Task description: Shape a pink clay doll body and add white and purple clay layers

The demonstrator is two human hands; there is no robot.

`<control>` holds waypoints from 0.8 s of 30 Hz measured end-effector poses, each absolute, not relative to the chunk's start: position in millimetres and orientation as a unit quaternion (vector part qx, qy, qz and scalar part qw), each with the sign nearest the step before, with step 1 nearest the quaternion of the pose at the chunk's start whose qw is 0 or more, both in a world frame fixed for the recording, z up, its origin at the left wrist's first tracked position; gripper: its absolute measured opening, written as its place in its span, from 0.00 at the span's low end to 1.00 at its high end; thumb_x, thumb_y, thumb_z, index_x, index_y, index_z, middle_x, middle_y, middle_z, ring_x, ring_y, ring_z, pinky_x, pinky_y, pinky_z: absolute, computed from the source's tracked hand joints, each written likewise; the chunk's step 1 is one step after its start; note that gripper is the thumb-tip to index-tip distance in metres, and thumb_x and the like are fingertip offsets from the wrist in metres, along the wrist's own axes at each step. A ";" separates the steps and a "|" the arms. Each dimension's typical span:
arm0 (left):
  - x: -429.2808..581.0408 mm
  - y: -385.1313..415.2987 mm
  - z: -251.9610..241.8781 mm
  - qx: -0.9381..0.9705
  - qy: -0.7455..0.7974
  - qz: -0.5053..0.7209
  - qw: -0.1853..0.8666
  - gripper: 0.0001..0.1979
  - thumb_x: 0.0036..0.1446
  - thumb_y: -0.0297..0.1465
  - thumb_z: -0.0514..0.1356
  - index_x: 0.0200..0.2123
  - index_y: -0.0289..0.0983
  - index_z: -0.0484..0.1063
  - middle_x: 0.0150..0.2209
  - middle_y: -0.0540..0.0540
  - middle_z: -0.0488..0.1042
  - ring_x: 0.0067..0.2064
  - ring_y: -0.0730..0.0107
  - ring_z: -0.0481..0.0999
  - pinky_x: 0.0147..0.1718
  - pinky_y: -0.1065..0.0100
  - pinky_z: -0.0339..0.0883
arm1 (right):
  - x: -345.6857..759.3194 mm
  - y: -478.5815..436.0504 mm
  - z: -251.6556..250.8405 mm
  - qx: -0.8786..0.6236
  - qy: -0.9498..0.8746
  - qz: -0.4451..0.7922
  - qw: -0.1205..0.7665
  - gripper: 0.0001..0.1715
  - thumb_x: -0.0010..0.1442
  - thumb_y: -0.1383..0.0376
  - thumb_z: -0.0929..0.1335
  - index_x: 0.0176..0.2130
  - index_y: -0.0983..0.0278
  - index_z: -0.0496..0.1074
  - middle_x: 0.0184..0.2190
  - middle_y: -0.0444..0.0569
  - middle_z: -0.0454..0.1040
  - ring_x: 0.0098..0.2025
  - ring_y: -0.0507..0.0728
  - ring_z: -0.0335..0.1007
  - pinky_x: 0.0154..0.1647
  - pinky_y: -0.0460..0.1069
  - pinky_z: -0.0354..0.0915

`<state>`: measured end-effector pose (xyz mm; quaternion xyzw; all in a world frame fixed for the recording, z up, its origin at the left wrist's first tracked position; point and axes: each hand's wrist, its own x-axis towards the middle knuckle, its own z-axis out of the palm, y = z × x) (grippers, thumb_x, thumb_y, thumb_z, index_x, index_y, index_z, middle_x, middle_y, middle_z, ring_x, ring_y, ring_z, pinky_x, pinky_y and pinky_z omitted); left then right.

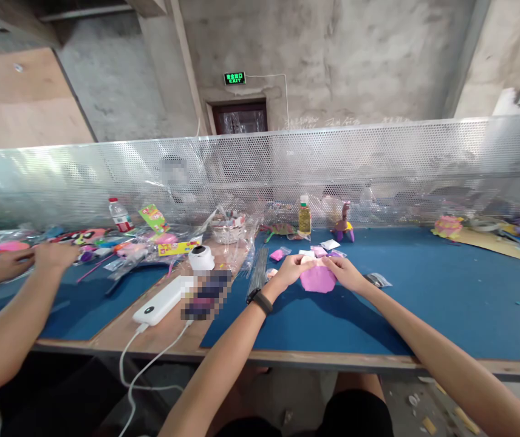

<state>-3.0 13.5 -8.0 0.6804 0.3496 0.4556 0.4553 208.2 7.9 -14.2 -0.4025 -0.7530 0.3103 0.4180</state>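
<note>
My left hand and right hand reach out in front of me, forearms slanting inward over the table's edge, so that they come together at the upper rim of a pink sheet. I have that rim pinched at both ends, thumbs and fingers closed on it, and the rest of the sheet hangs toward me between my hands, above the blue mat. My fingers bend inward, and a dark wristband circles my left wrist. Just beyond my fingers lie small packets, a pink packet among them; to the left of my left hand runs a bundle of thin rods. Farther back stand a bottle of yellow liquid and a purple-and-yellow figure. On the bare wood to my left rest a white device with a cable and a blurred-out dark object. Past these, a co-worker's hand is over the cluttered left end. A perforated metal screen closes the table's far side; behind it rises a rough grey wall with a dark door beneath a green exit sign.
</note>
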 end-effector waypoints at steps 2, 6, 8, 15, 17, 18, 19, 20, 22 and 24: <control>-2.4 13.1 -8.1 0.680 0.356 0.449 0.458 0.24 0.50 0.49 0.67 0.30 0.32 0.75 0.27 0.49 0.70 0.28 0.74 0.63 0.29 0.71 0.55 | 209.5 8.7 -14.3 -0.403 -0.761 0.289 0.417 0.32 0.65 0.41 0.61 0.26 0.64 0.68 0.23 0.44 0.64 0.27 0.53 0.57 0.28 0.48 0.53; -1.0 10.7 -5.0 0.676 0.362 0.453 0.454 0.28 0.55 0.54 0.61 0.24 0.33 0.70 0.22 0.52 0.63 0.26 0.76 0.57 0.26 0.70 0.49 | 209.6 8.1 -13.1 -0.411 -0.754 0.290 0.423 0.32 0.64 0.41 0.61 0.26 0.64 0.68 0.23 0.43 0.64 0.27 0.53 0.58 0.28 0.48 0.53; -1.0 9.4 -2.7 0.675 0.359 0.465 0.446 0.29 0.55 0.55 0.59 0.23 0.33 0.68 0.22 0.52 0.61 0.26 0.76 0.55 0.26 0.70 0.48 | 208.2 7.4 -13.0 -0.410 -0.745 0.313 0.424 0.33 0.64 0.40 0.61 0.27 0.64 0.68 0.23 0.43 0.63 0.26 0.52 0.56 0.27 0.47 0.52; -1.5 9.8 -4.0 0.665 0.362 0.467 0.457 0.30 0.54 0.57 0.59 0.24 0.34 0.68 0.23 0.51 0.63 0.27 0.75 0.57 0.27 0.69 0.49 | 206.4 7.4 -14.1 -0.419 -0.742 0.308 0.423 0.35 0.63 0.38 0.61 0.22 0.63 0.61 0.20 0.42 0.59 0.25 0.51 0.53 0.26 0.48 0.49; -1.5 11.0 -6.3 0.665 0.364 0.452 0.469 0.29 0.54 0.57 0.60 0.24 0.34 0.68 0.22 0.52 0.62 0.26 0.75 0.57 0.26 0.70 0.48 | 207.1 8.0 -14.4 -0.429 -0.739 0.297 0.427 0.35 0.62 0.38 0.61 0.21 0.63 0.60 0.20 0.42 0.59 0.25 0.51 0.53 0.26 0.48 0.49; -1.6 11.5 -7.1 0.668 0.364 0.449 0.469 0.29 0.53 0.57 0.61 0.24 0.34 0.68 0.22 0.52 0.62 0.26 0.76 0.57 0.26 0.70 0.48 | 207.3 8.3 -14.6 -0.432 -0.734 0.300 0.430 0.35 0.62 0.38 0.61 0.21 0.63 0.61 0.20 0.42 0.59 0.24 0.51 0.53 0.25 0.48 0.49; -1.7 11.9 -7.7 0.670 0.364 0.448 0.466 0.29 0.52 0.57 0.62 0.24 0.34 0.68 0.22 0.52 0.62 0.26 0.76 0.56 0.26 0.70 0.48 | 207.2 8.4 -14.8 -0.435 -0.727 0.309 0.432 0.35 0.61 0.37 0.61 0.22 0.63 0.61 0.19 0.42 0.59 0.24 0.51 0.53 0.25 0.48 0.49; -1.9 12.2 -8.0 0.673 0.364 0.451 0.459 0.29 0.51 0.57 0.63 0.24 0.33 0.68 0.22 0.52 0.62 0.26 0.76 0.56 0.26 0.70 0.48 | 207.0 8.4 -15.0 -0.435 -0.720 0.326 0.431 0.36 0.61 0.37 0.61 0.22 0.63 0.61 0.19 0.42 0.59 0.24 0.51 0.53 0.25 0.48 0.49; -2.0 12.2 -7.9 0.673 0.365 0.461 0.447 0.30 0.50 0.57 0.63 0.23 0.33 0.68 0.22 0.52 0.63 0.26 0.76 0.57 0.26 0.70 0.48 | 206.2 8.1 -15.3 -0.433 -0.707 0.365 0.423 0.36 0.61 0.35 0.61 0.23 0.63 0.61 0.19 0.42 0.59 0.23 0.51 0.53 0.24 0.47 0.49; -1.8 11.6 -7.6 0.670 0.371 0.467 0.442 0.30 0.51 0.57 0.62 0.22 0.33 0.68 0.22 0.52 0.62 0.25 0.76 0.56 0.25 0.70 0.48 | 205.7 7.7 -15.0 -0.430 -0.708 0.379 0.413 0.37 0.60 0.35 0.61 0.22 0.63 0.61 0.18 0.41 0.59 0.22 0.51 0.53 0.23 0.47 0.49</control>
